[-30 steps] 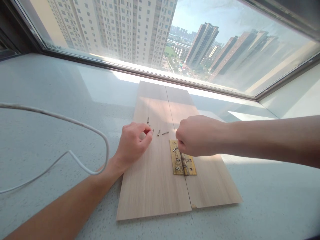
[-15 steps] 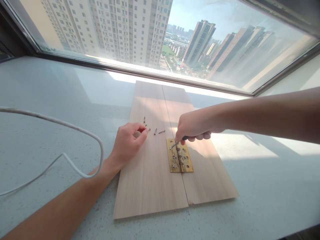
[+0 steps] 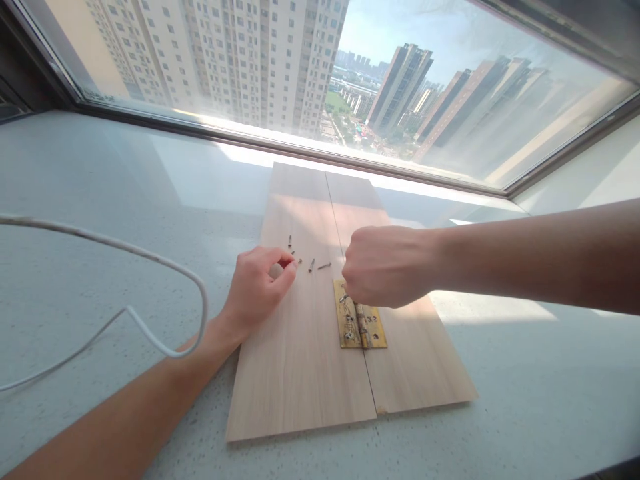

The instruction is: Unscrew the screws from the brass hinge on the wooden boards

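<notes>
My right hand [image 3: 380,267] is a closed fist above the brass hinge [image 3: 375,330], wrapped round a screwdriver [image 3: 344,299]. Its handle is hidden by the fist; only a bit of the shaft's tip shows, over the hinge's left leaf. Screw heads sit in lower holes of that leaf. The hinge lies across the seam between a left wooden board [image 3: 300,353] and a right wooden board [image 3: 410,360]. Resting on the left board, my left hand [image 3: 260,280] has thumb and forefinger pinched together; what they hold, if anything, I cannot make out. Several loose screws [image 3: 311,265] lie beside its fingertips.
A white cable [image 3: 150,257] loops in from the left, in front of my left forearm. The boards lie on a pale speckled sill [image 3: 125,180]. Behind them stands a large window [image 3: 280,80], with tall buildings outside.
My right hand has rolled over, back of the hand up, and now covers the screwdriver's handle and the hinge's upper right. My left hand and the loose screws have stayed in place.
</notes>
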Available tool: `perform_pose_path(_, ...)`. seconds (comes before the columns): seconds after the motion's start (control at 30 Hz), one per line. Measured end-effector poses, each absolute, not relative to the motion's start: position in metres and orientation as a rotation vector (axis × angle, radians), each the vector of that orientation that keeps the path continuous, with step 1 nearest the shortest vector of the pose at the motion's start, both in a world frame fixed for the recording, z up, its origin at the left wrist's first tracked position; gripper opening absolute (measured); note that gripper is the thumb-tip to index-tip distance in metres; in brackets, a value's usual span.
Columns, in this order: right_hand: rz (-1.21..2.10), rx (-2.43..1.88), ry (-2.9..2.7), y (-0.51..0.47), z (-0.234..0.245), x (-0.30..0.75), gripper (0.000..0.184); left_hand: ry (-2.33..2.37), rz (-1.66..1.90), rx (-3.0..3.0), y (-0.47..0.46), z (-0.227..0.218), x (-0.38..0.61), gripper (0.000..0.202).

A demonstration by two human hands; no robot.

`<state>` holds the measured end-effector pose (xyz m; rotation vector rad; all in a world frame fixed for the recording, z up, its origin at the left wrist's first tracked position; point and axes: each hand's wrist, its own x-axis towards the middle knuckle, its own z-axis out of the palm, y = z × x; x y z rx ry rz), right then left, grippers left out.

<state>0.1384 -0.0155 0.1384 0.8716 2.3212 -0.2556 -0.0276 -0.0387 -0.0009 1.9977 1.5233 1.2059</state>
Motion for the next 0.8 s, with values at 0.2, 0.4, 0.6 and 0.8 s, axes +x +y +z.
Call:
perform_pose_path(0.2, -0.467, 1.648, 1.851, -0.022, 0.14, 0.145, 0.027, 1.503, 1.213, 1.972, -0.038, -0.002, -0.028, 0.016)
perform_pose_path(0.4, -0.796, 1.763, 1.59, -0.017, 0.138, 0.144, 0.02, 1.506, 1.213, 1.96, -0.038, -0.001, -0.027, 0.016)
perform_pose_path(0.6, -0.503, 1.542, 1.802, -0.013, 0.138, 0.133, 0.021, 1.506, 1.208, 1.963, -0.038, -0.001, -0.027, 0.015)
perform_pose_path(0.8, 0.046, 0.451, 2.259, -0.013, 0.143, 0.142, 0.022, 1.521, 1.187, 1.992, -0.038, -0.001, -0.027, 0.016)
